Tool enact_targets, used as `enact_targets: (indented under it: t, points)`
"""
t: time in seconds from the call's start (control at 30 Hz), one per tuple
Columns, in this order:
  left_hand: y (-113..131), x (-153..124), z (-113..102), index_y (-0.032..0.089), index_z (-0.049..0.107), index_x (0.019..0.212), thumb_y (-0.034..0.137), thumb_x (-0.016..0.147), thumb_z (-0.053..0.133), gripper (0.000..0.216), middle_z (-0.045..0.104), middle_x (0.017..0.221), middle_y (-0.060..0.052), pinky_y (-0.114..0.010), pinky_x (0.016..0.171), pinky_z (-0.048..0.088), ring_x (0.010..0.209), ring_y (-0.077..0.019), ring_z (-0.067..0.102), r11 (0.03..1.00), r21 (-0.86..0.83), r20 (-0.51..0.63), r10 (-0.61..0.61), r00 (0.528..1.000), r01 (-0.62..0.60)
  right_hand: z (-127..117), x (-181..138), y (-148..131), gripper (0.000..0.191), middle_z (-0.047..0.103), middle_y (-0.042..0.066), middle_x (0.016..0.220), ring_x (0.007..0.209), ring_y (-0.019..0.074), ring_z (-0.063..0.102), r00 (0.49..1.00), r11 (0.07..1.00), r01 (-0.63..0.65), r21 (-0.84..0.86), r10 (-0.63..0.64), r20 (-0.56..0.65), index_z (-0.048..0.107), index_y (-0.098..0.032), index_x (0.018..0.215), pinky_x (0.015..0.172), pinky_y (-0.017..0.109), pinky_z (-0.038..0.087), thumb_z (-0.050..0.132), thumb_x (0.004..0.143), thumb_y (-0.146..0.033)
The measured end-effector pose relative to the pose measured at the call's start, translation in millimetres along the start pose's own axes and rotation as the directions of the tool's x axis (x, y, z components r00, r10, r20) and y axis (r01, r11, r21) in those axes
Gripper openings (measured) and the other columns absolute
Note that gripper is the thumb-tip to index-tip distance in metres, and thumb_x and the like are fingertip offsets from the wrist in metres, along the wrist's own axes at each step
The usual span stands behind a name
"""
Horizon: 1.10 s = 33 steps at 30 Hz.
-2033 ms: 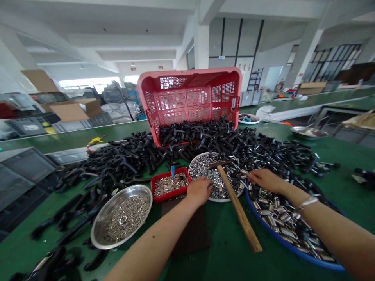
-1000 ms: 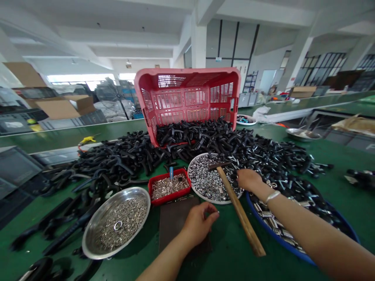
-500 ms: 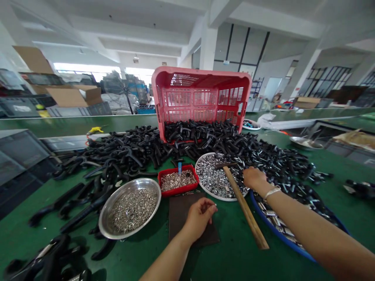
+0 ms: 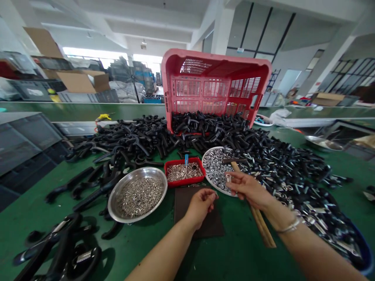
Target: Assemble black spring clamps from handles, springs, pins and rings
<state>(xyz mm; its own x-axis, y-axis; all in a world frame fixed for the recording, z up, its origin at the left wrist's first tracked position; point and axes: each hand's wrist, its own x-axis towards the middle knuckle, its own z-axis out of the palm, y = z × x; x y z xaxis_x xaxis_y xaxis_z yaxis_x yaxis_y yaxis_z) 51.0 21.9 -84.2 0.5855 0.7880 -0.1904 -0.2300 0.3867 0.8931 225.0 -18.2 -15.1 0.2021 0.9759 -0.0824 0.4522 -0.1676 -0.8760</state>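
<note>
My left hand (image 4: 201, 207) hovers over a dark flat plate (image 4: 199, 224), its fingertips pinched on a small metal piece (image 4: 216, 194) too tiny to name. Between the thumb and fingers of my right hand (image 4: 249, 190) is a small shiny metal fitting (image 4: 228, 178). That hand is above the near right edge of a round white tray (image 4: 205, 177) filled with shiny metal parts. A hammer (image 4: 262, 226) rests with its head over the tray, and its wooden handle passes partly hidden beneath my right hand.
A red tray (image 4: 169, 181) of small pins holds a blue-handled tool (image 4: 186, 159). Left of it stands a metal bowl (image 4: 113, 208) of small metal pieces. Black handle-shaped parts (image 4: 137, 142) heap up before a tipped red crate (image 4: 215, 58). A blue-rimmed tray (image 4: 367, 253) is at right.
My right hand has come left from the heap of black and metal parts to above the white tray, now with a metal fitting. My left hand stays pinched over the plate. The view has shifted.
</note>
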Motion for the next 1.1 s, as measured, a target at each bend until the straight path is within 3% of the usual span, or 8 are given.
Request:
enact_targets:
  t: [0.1,0.2,0.6,0.83,0.9,1.0,1.03,1.1]
  points:
    - [0.1,-1.5,0.4,0.012,0.052,0.083,0.042,0.061,0.067,0.041,0.055,0.063,0.002,-0.017,0.040,0.024,0.042,-0.0024,0.037,1.000,0.021,-0.015,0.011,1.000,-0.011,44.0,-11.8,0.8,0.035,0.054,-0.003,0.061,0.048,0.0067,0.049,0.997,0.886,-0.077,0.457,0.062,0.048,0.055,-0.018,0.083,0.031,0.014,0.023,0.070,0.062,-0.040]
    - [1.1,-3.6,0.8,0.012,0.052,0.080,0.044,0.062,0.066,0.040,0.053,0.061,0.003,-0.018,0.040,0.025,0.041,-0.0026,0.036,0.997,0.067,-0.017,0.025,1.000,-0.024,60.7,-10.5,4.2,0.032,0.048,-0.006,0.056,0.044,0.0032,0.040,0.988,0.795,-0.131,0.592,0.155,0.011,0.051,-0.018,0.072,0.031,0.013,0.014,0.073,0.058,-0.036]
    - [-2.6,-1.8,0.1,0.013,0.051,0.075,0.039,0.069,0.058,0.027,0.053,0.062,0.002,-0.019,0.043,0.028,0.044,-0.0048,0.038,0.982,0.175,-0.007,0.078,0.997,-0.076,62.4,-8.4,10.2,0.036,0.045,-0.006,0.048,0.039,0.0015,0.031,0.970,0.752,-0.228,0.618,0.231,0.076,0.049,-0.016,0.067,0.033,0.013,0.009,0.072,0.057,-0.042]
    - [-4.7,-1.8,-8.1,0.015,0.055,0.078,0.026,0.077,0.050,0.013,0.052,0.061,0.002,-0.019,0.048,0.035,0.049,-0.0076,0.045,0.812,0.503,0.022,0.331,0.943,-0.297,71.8,-6.8,9.2,0.035,0.046,-0.007,0.054,0.045,0.0033,0.037,0.980,0.763,-0.105,0.638,0.190,-0.066,0.046,-0.018,0.068,0.034,0.014,0.014,0.071,0.060,-0.041]
    - [0.9,-1.9,-12.7,0.015,0.055,0.079,0.026,0.077,0.049,0.013,0.052,0.062,0.002,-0.019,0.047,0.035,0.048,-0.0073,0.045,0.809,0.498,0.078,0.317,0.945,-0.313,71.8,-4.9,9.3,0.034,0.047,-0.006,0.057,0.048,0.0038,0.040,0.989,0.737,-0.094,0.670,0.149,-0.025,0.048,-0.018,0.070,0.035,0.014,0.016,0.073,0.059,-0.038]
    - [8.5,-0.3,-18.4,0.014,0.055,0.079,0.026,0.077,0.050,0.013,0.053,0.063,0.002,-0.018,0.046,0.035,0.047,-0.0069,0.045,0.811,0.494,0.156,0.274,0.949,-0.315,71.6,-1.6,11.2,0.033,0.050,-0.005,0.060,0.049,0.0047,0.042,0.981,0.682,-0.192,0.705,0.152,0.121,0.050,-0.017,0.070,0.037,0.015,0.019,0.073,0.059,-0.038]
    - [9.2,0.6,-19.5,0.014,0.055,0.078,0.026,0.076,0.051,0.013,0.053,0.064,0.002,-0.018,0.046,0.035,0.047,-0.0066,0.044,0.811,0.499,0.164,0.256,0.952,-0.305,72.6,-0.9,12.2,0.033,0.050,-0.004,0.060,0.049,0.0053,0.042,0.979,0.677,-0.202,0.708,0.160,0.127,0.050,-0.018,0.070,0.037,0.015,0.020,0.072,0.059,-0.039]
    - [7.2,2.8,-20.3,0.013,0.056,0.078,0.026,0.075,0.052,0.014,0.054,0.063,0.001,-0.018,0.045,0.034,0.045,-0.0061,0.044,0.818,0.518,0.151,0.199,0.968,-0.249,76.3,-0.7,14.8,0.033,0.049,-0.004,0.059,0.049,0.0070,0.044,0.990,0.736,-0.106,0.669,0.144,-0.002,0.050,-0.019,0.070,0.037,0.017,0.026,0.070,0.059,-0.042]
